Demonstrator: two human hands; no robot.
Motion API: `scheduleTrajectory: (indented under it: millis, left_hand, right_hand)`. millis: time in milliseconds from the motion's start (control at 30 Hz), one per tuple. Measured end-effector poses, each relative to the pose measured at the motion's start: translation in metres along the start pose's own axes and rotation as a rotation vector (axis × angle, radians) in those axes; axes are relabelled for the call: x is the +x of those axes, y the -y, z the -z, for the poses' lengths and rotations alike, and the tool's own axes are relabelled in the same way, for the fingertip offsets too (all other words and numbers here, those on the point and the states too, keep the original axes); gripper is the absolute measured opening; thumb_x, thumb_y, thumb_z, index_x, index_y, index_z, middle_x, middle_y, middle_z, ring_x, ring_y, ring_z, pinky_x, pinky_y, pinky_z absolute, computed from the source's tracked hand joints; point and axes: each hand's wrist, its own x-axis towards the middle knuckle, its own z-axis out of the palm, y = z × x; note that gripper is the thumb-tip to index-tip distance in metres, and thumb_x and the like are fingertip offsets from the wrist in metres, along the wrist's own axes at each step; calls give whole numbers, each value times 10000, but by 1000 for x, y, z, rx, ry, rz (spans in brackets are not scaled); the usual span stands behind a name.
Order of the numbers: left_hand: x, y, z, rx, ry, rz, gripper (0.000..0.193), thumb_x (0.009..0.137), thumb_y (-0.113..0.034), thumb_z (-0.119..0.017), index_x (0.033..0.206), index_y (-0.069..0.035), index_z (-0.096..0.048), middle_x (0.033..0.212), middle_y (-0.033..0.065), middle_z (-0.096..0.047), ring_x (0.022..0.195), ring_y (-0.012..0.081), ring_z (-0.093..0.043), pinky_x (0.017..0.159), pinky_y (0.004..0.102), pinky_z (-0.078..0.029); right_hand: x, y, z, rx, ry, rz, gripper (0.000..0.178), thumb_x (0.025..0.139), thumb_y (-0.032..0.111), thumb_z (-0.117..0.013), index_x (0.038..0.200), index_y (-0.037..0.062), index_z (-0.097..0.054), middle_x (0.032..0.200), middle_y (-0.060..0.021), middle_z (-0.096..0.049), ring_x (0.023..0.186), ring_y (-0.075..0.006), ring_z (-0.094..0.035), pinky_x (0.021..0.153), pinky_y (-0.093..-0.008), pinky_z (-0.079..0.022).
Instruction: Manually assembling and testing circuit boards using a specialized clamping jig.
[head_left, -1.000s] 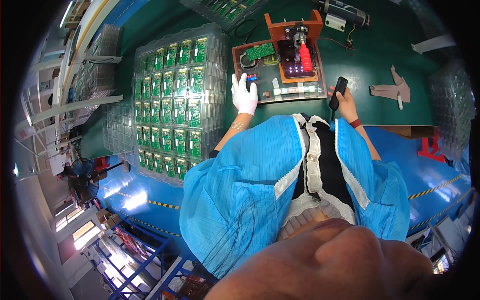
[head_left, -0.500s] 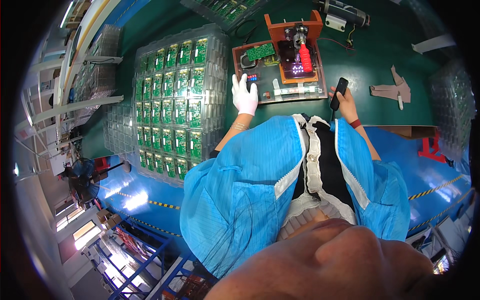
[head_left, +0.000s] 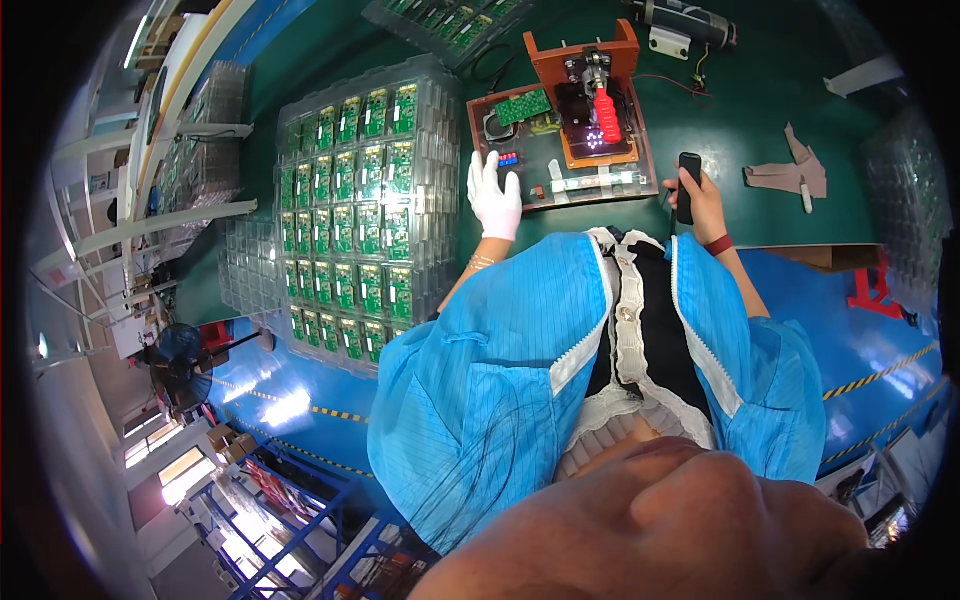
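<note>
Testing looks underway: the gloved left hand [head_left: 494,194] rests flat and open on the brown test fixture [head_left: 556,150], the right hand [head_left: 700,195] clamped on a black handset [head_left: 689,186], so pressing comes next

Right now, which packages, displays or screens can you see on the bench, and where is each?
Clear tray stack: left of the left hand, rows of green boards.
Small lit display: on the brown fixture, red and blue.
Black handheld device: in the right hand; no screen face shows.
Second tray: top edge.

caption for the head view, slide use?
Gloved left hand rests on test fixture; right hand holds black handset.
</note>
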Motion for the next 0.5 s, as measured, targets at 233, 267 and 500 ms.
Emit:
scheduleTrajectory:
  millis: [233,267,500]
  left_hand:
    - [-5,-47,15,-240,93,-174,466,791,-162,-594,1242,-61,-533,1271,154,-532,1228,337,-450,998,384,-373]
    - [-5,-51,13,-227,116,-189,464,788,-156,-599,1239,-62,-537,1251,150,-546,1208,329,-468,993,378,-380]
    - [-4,-67,10,-213,252,-312,419,769,-126,-607,1180,-48,-581,1158,135,-598,1101,308,-537,939,359,-419]
  right_hand:
    - [-7,9,-7,-382,60,265,302,836,145,-648,1107,32,-580,881,-70,-669,668,-128,-589,599,-238,-454]
    - [-9,12,-12,-476,93,324,309,817,139,-662,1101,43,-588,884,-59,-673,665,-136,-594,601,-247,-458]
    - [-28,18,-39,-1106,252,887,310,747,162,-709,1047,118,-645,932,-6,-688,702,-184,-635,648,-281,-496]
